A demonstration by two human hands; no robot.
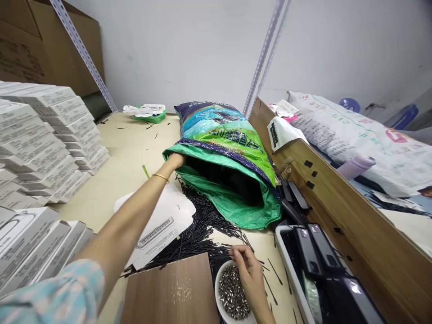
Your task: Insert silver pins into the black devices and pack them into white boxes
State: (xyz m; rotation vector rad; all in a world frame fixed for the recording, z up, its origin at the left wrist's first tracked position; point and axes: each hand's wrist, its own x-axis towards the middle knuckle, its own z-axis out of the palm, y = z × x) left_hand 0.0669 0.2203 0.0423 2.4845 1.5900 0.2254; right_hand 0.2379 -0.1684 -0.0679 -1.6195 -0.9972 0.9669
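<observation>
A large green and blue woven sack [225,148] lies on its side on the table with its mouth open toward me. My left hand [175,160] reaches to the left edge of that mouth, and its fingers are hidden behind the sack's rim. A gold bangle sits on that wrist. Many thin black sticks [199,229] spill out of the sack onto the table. My right hand [248,265] hovers over a white bowl [221,306] of small metal pieces [232,294], fingers curled in a pinch among the sticks.
Stacks of white printed boxes [43,139] fill the left. A flat white card [162,225] and a brown board [172,292] lie near me. A wooden divider [337,202] runs along the right, with a tray of black parts [320,265] beside it and a white sack [354,135] behind.
</observation>
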